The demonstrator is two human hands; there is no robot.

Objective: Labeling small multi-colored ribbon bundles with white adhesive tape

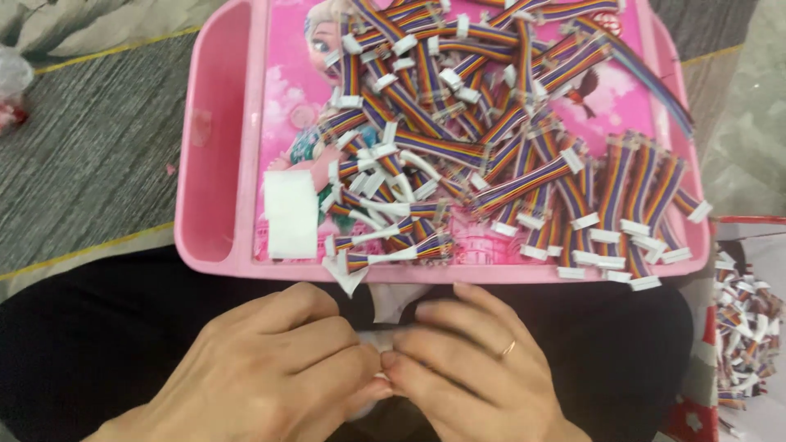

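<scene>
My left hand point(278, 368) and my right hand point(475, 368) meet over my lap, just below the near edge of a pink tray point(217, 147). Their fingertips pinch a small white piece point(378, 337) between them; most of it is hidden by the fingers. On the tray lies a heap of several short rainbow ribbon cables point(458, 123) with white connector ends. A neater row of the same cables point(630, 205) lies at the tray's right side. A white paper pad point(291, 214) rests on the tray's left part.
A box with more ribbon cables point(745, 327) stands at the right, beside my knee. The tray has an empty side trough on its left. A grey mat point(90, 155) covers the floor beyond. A clear plastic bag point(12, 86) lies at the far left.
</scene>
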